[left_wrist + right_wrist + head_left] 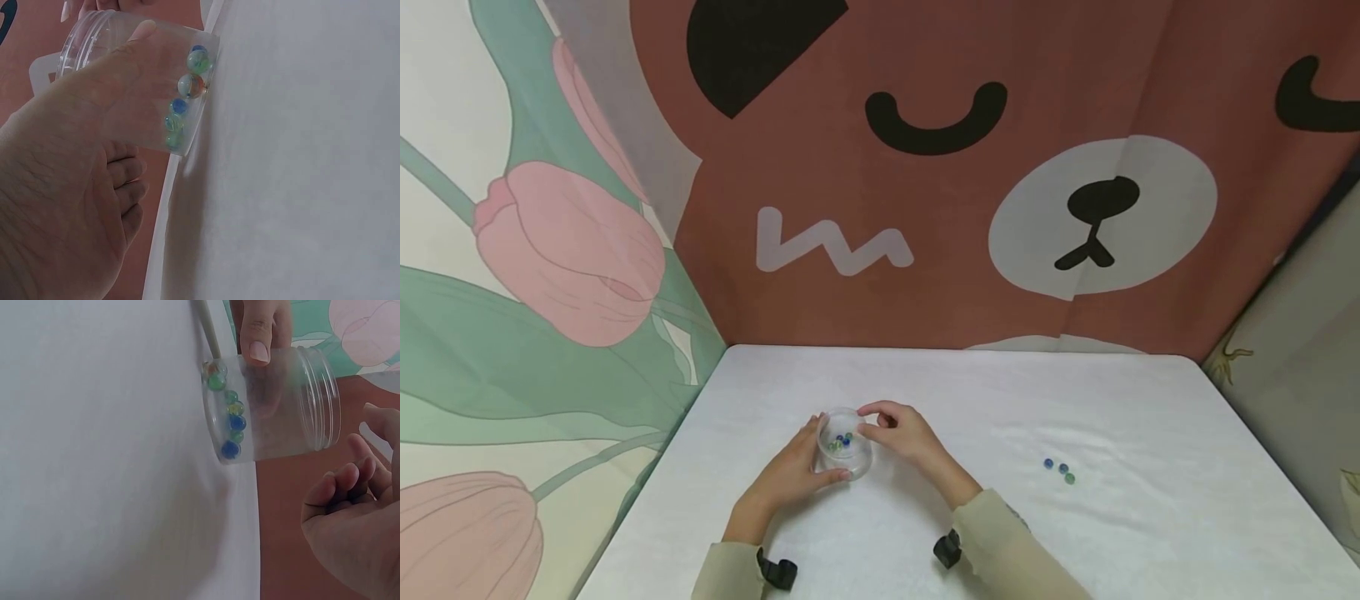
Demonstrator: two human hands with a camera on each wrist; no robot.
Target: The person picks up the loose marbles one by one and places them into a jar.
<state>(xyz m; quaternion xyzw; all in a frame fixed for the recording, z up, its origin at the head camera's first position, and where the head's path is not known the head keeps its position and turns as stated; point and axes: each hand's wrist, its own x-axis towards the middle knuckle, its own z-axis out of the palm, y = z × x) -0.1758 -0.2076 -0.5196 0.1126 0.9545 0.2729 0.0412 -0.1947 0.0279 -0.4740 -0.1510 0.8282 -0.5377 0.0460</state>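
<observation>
A clear plastic jar with a threaded mouth stands upright on the table. My left hand grips it from the left, thumb across the near side and fingers round the far side. Several glass marbles, blue, green and one with orange and white, lie on the jar's bottom. At the right of the jar's mouth is my right hand, thumb and index finger apart at the rim. Its other fingers are loosely curled, and nothing shows between them.
Two blue marbles and a green marble lie on the white tablecloth to the right of my right forearm. A bear-printed curtain hangs behind the table, and a tulip-printed one on the left.
</observation>
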